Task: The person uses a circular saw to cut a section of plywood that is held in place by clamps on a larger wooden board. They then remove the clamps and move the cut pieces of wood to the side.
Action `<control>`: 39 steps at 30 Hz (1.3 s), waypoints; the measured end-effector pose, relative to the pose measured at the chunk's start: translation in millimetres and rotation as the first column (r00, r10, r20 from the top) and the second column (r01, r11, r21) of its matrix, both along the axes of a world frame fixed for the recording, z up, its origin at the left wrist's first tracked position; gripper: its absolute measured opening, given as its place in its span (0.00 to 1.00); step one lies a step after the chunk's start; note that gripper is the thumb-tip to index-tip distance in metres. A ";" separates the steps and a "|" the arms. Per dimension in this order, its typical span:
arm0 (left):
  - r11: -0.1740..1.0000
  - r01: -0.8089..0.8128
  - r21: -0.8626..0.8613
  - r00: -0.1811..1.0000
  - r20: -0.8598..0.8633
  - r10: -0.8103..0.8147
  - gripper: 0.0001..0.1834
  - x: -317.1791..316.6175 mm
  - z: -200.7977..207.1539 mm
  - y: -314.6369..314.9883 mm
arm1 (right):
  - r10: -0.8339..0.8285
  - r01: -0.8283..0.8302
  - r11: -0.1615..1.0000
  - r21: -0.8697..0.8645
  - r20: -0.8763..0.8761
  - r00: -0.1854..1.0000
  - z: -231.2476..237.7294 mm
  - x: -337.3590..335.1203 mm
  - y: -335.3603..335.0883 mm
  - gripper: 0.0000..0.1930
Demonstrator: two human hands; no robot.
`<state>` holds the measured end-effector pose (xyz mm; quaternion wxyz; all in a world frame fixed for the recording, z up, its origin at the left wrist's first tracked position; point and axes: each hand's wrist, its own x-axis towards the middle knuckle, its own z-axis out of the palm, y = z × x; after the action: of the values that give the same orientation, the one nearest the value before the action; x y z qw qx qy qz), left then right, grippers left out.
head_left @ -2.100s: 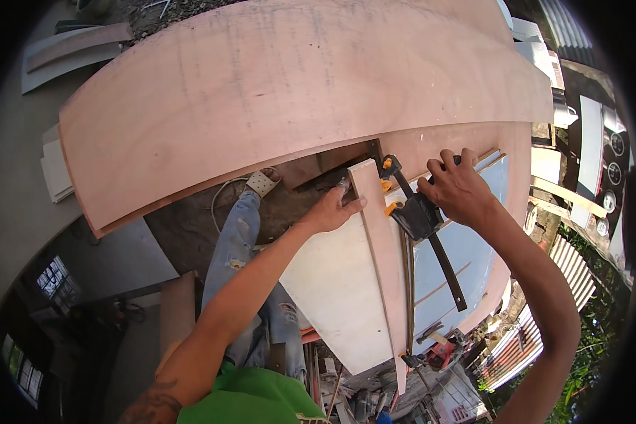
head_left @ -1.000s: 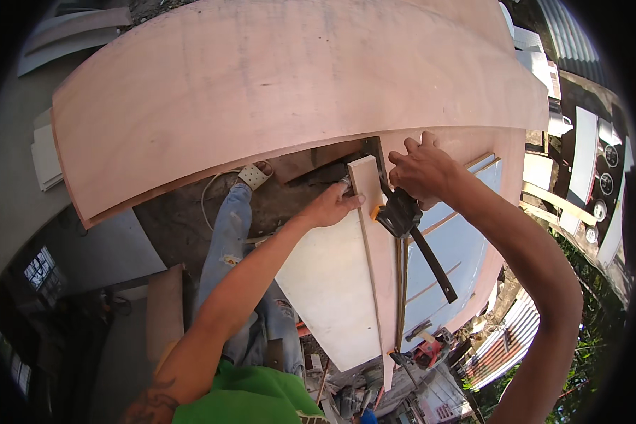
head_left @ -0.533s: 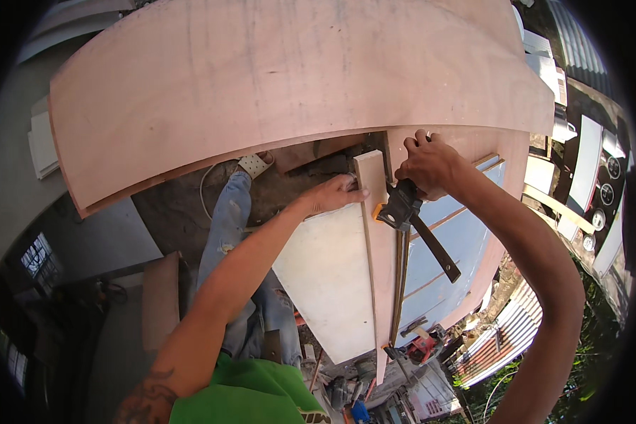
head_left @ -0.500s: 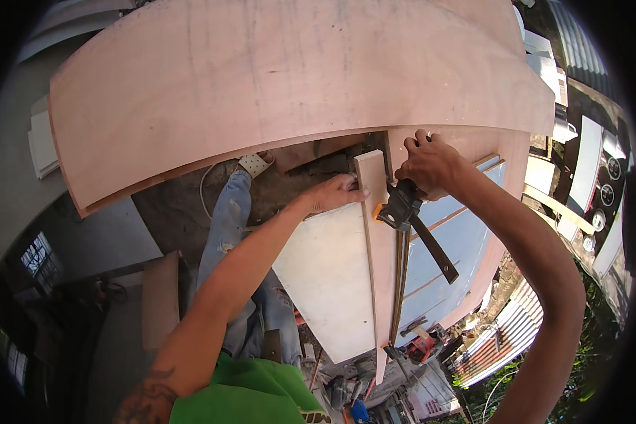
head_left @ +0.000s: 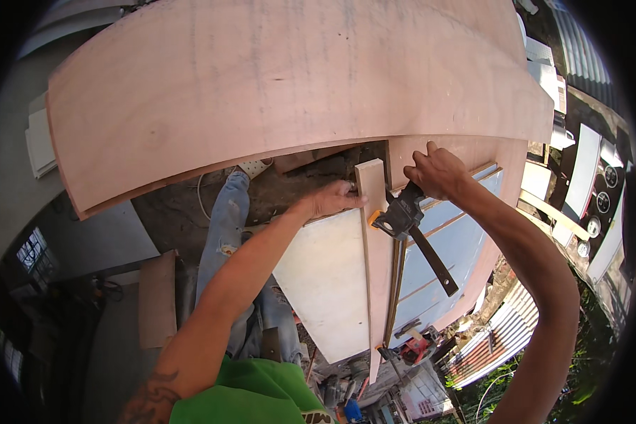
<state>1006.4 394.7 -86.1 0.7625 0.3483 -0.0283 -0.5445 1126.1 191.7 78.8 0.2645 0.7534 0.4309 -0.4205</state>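
The right hand (head_left: 437, 173), right of the middle of the frame, is closed around the top end of a black clamp (head_left: 401, 215). The clamp's orange part sits by a long pink wood strip (head_left: 379, 258). The left hand (head_left: 329, 201), near the middle, is bent at the top of a white board (head_left: 325, 283); its thumb is at the strip. I cannot tell if it grips. A big pink board (head_left: 297, 78) fills the top.

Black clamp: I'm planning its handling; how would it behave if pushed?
The black clamp is likely stiff: its bar looks straight. It may feel heavy, as the bar seems metal. Pushed, it might swing, since the bar's lower end juts out free.
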 end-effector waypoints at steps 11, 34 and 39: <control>0.981 0.100 0.164 0.992 0.061 -0.111 0.31 -1.2 4.9 4.3 | -0.003 -0.010 0.995 -0.101 -0.129 0.992 -11.1 11.3 0.9 0.11; 0.967 0.051 0.251 0.996 0.053 -0.066 0.31 -5.0 9.6 3.7 | -0.076 0.074 0.997 -0.015 -0.217 0.973 -19.7 15.6 -22.4 0.25; 0.963 0.053 0.265 0.995 0.073 -0.075 0.32 -2.1 13.0 5.7 | -0.067 0.069 0.998 0.001 -0.255 0.965 -20.1 20.1 -25.1 0.23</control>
<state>1004.3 400.4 -73.1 0.6899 0.4672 0.0014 -0.5529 1146.3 166.6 58.8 0.1888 0.7088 0.4371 -0.5205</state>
